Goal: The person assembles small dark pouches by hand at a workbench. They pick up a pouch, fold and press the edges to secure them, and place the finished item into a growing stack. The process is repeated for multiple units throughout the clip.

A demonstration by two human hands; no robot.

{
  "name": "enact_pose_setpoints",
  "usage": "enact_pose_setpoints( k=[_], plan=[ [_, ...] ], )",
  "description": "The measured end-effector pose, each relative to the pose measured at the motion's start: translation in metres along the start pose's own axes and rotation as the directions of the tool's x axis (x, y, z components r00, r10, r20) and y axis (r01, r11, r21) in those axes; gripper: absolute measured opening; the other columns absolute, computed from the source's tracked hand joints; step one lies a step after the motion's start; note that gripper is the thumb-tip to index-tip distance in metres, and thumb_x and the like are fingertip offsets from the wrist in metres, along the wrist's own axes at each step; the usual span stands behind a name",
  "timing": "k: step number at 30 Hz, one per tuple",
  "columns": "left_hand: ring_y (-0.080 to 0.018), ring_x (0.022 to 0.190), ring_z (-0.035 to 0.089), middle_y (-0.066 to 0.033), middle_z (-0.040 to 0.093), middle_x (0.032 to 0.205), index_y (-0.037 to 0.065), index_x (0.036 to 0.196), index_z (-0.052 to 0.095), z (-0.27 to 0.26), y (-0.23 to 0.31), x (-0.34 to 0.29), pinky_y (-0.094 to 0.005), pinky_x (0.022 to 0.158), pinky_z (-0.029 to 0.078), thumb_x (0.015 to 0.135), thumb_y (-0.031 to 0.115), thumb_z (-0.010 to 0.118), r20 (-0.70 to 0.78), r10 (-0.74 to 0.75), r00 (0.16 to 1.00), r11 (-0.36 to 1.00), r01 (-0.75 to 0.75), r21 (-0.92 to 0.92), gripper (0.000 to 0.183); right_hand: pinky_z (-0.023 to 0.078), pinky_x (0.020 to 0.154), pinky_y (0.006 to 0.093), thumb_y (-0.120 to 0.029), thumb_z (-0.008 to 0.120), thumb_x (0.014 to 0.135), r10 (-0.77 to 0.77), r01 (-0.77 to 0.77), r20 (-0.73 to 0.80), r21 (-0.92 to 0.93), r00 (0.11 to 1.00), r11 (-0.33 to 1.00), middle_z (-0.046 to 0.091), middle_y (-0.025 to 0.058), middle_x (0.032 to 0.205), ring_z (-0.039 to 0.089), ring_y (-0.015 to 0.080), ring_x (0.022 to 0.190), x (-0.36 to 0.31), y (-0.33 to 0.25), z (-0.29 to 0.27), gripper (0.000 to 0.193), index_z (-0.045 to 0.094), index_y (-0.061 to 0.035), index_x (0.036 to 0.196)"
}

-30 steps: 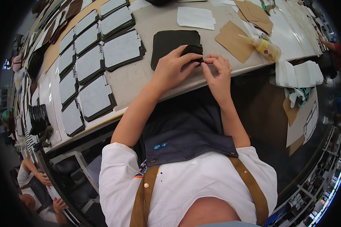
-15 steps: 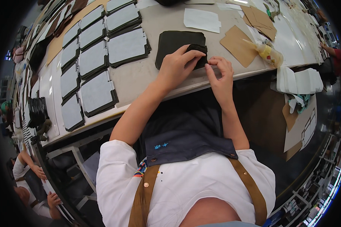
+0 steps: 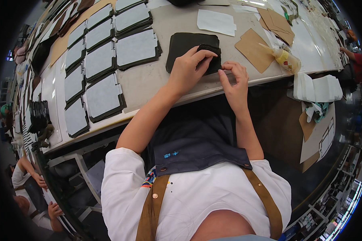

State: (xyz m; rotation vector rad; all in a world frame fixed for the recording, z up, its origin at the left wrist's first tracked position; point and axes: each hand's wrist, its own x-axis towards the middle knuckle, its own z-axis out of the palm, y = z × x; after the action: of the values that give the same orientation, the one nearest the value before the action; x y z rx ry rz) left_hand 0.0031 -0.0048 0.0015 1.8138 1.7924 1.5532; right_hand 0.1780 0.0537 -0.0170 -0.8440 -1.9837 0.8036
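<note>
evidently the left hand (image 3: 189, 72) has thumb and fingers closed on a small black folded piece (image 3: 208, 50), pinching it near its upper right part. that folded piece lies over the right side of a black square panel (image 3: 179, 43) with rounded corners, near the front edge of a pale grey worktable (image 3: 142, 86). the right hand (image 3: 236, 76) sits just beside the folded piece on its right, fingers curled and thumb close to the index fingertip; whether those fingertips grip its edge cannot be told. to the left, neat rows of white-faced stacks (image 3: 136, 47) with dark edges cover much of the tabletop. beyond the hands lies a white notched sheet (image 3: 216, 22), and to the right a tan card (image 3: 251, 50) with a nozzle-tipped squeeze bottle (image 3: 286, 61) on its side, its tip over the card. past the bottle, white folded pads (image 3: 317, 87) sit at the table's edge.
</note>
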Motion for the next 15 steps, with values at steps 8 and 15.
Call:
enact_pose_setpoints(
  k=[8,15],
  plan=[
    [-0.0295,0.076,0.071,-0.0101,0.07,0.097,0.009,0.104,0.073,0.0026,-0.0052,-0.0013,-0.0353,0.067,0.057,0.089,0.005,0.073,0.016,0.072,0.997,0.997,-0.072,0.027,0.016,0.031,0.107,0.0401,-0.016,0.072,0.09,-0.01,0.01,-0.008,0.015,1.0,1.0,0.069,0.0018,0.111,0.056,0.0237,0.111,0.0045,-0.0008,0.003,0.011,0.07,-0.0097,0.099],
    [-0.0302,0.075,0.071,-0.0105,0.07,0.098,0.011,0.104,0.074,0.0063,-0.0084,-0.0025,-0.0363,0.067,0.057,0.089,0.012,0.076,0.028,0.057,0.998,0.998,-0.058,0.029,0.015,0.032,0.106,0.0401,-0.016,0.072,0.09,-0.019,0.019,-0.023,0.025,1.0,1.0,0.069,0.002,0.11,0.056,0.024,0.111,0.0086,-0.0025,0.007,0.011,0.071,-0.0101,0.099]
  ],
)
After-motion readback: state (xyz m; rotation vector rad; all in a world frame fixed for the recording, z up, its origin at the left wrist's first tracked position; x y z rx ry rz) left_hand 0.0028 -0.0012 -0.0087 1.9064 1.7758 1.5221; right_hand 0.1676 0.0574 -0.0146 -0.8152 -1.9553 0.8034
